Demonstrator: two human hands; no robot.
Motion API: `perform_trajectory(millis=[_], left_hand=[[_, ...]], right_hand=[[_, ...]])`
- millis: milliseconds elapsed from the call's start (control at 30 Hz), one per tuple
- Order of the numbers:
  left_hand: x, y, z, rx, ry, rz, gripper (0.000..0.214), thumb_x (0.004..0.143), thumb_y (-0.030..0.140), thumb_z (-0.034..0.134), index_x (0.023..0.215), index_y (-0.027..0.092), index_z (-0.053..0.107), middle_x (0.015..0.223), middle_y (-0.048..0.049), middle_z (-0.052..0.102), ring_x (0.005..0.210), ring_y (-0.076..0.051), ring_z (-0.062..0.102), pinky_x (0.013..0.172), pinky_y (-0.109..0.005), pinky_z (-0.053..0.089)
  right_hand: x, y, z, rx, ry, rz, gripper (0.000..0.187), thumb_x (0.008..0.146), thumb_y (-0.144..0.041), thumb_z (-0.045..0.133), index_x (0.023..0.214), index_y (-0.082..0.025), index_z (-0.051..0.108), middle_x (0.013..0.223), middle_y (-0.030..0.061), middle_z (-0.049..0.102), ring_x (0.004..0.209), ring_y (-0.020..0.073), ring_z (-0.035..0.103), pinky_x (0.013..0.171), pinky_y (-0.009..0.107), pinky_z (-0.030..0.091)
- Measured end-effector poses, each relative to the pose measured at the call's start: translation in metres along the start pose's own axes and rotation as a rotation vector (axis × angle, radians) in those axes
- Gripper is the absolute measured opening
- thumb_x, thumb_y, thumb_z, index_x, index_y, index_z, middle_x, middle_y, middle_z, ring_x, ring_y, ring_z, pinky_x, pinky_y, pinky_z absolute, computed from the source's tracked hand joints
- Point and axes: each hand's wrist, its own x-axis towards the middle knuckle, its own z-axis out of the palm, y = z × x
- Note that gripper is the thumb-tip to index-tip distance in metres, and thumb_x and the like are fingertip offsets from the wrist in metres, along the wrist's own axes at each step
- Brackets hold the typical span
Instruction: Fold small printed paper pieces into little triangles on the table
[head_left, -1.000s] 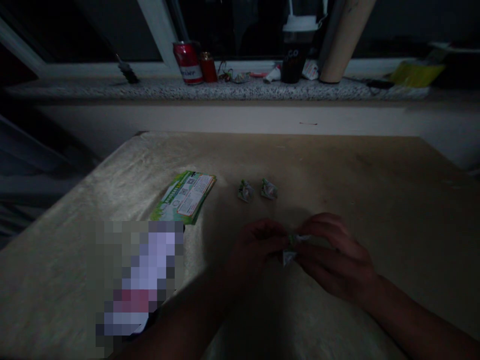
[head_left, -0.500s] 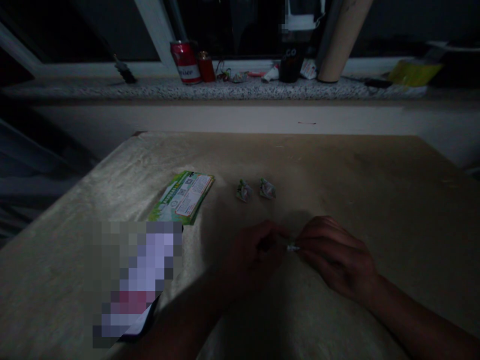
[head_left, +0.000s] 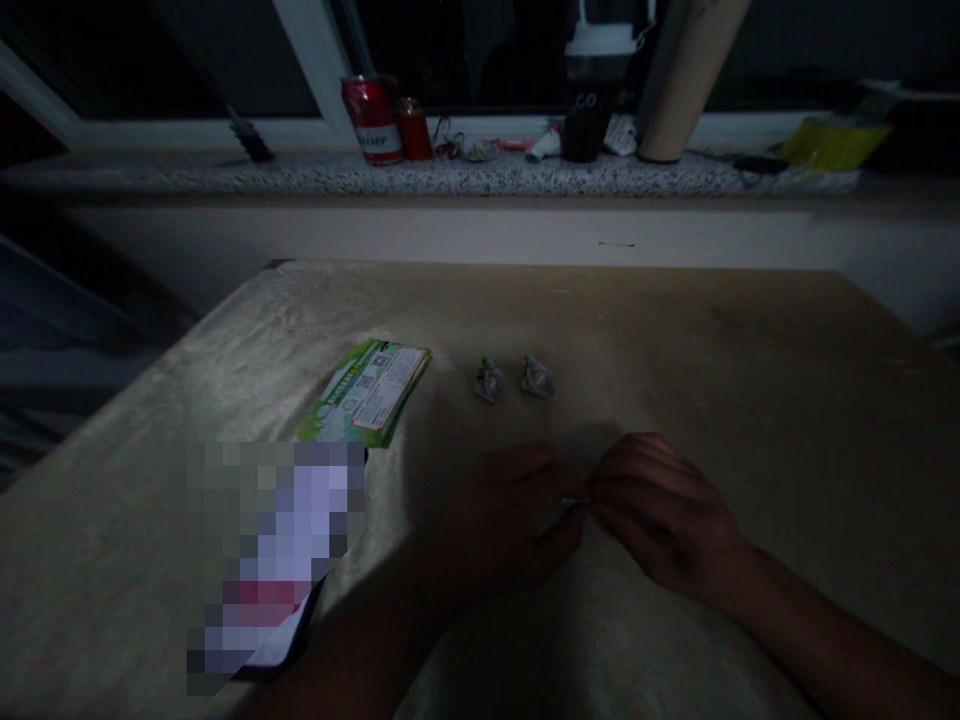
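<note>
A small, thin folded paper piece [head_left: 576,500] shows only as a pale edge between my hands. My right hand [head_left: 667,510] pinches it at its right end, fingertips closed together. From the other side my left hand [head_left: 517,515], in deep shadow, has its thumb and fingers closed about the left end. Most of the piece is hidden by fingers. Beyond my hands lie two small folded green-and-white paper pieces [head_left: 489,380], side by side and a little apart. To their left is a stack of green printed leaflets [head_left: 367,395].
A phone [head_left: 281,640], mostly blurred out, lies left of my left forearm on the dim table [head_left: 712,350]. On the stone windowsill behind stand a red can [head_left: 373,120], a small red bottle [head_left: 412,130], a dark lidded cup [head_left: 586,110] and a cardboard tube [head_left: 694,80].
My left fingers have shifted and closed in around the paper piece, which now shows as a thinner edge. My right hand stays nearly in place. The leaflets and folded pieces lie as before.
</note>
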Motion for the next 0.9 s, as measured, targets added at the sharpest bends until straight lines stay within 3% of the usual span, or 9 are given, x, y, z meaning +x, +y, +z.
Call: perform_trajectory(millis=[233, 400, 667, 900], left_hand=[[0.0015, -0.0015, -0.0043, -0.085, 0.059, -0.003, 0.005, 0.089, 0.012, 0.066, 0.092, 0.015, 0.068, 0.078, -0.0001, 0.064, 0.068, -0.012, 0.06, 0.063, -0.022, 0.046], [0.0005, -0.0025, -0.0031, -0.126, 0.048, 0.001, 0.005, 0.089, 0.012, 0.068, 0.093, 0.014, 0.069, 0.079, -0.0007, 0.064, 0.071, -0.012, 0.061, 0.064, -0.023, 0.046], [-0.0009, -0.0036, -0.0051, 0.055, 0.005, 0.079, 0.006, 0.092, 0.018, 0.066, 0.096, 0.016, 0.069, 0.083, -0.0016, 0.062, 0.073, -0.013, 0.06, 0.067, -0.026, 0.047], [0.0029, 0.0033, -0.0078, 0.236, -0.072, 0.149, 0.014, 0.097, 0.015, 0.058, 0.086, 0.014, 0.067, 0.082, -0.0035, 0.06, 0.074, -0.016, 0.054, 0.07, -0.031, 0.044]], right_hand=[[-0.001, 0.0025, -0.0005, 0.075, 0.056, 0.007, 0.026, 0.085, -0.004, 0.074, 0.107, -0.016, 0.07, 0.097, 0.0096, 0.072, 0.087, 0.0236, 0.066, 0.078, 0.045, 0.053], [-0.0017, 0.0029, -0.0011, 0.103, 0.076, -0.046, 0.027, 0.085, -0.001, 0.072, 0.106, -0.016, 0.07, 0.093, 0.0087, 0.073, 0.085, 0.0229, 0.066, 0.076, 0.045, 0.053], [0.0013, -0.0007, -0.0018, 0.086, 0.049, -0.047, 0.018, 0.086, -0.004, 0.068, 0.098, -0.017, 0.068, 0.088, 0.006, 0.072, 0.079, 0.021, 0.066, 0.073, 0.043, 0.052], [-0.0005, 0.0008, -0.0003, 0.081, 0.047, -0.061, 0.019, 0.084, -0.002, 0.07, 0.097, -0.015, 0.069, 0.089, 0.0074, 0.072, 0.082, 0.0217, 0.067, 0.076, 0.043, 0.053]])
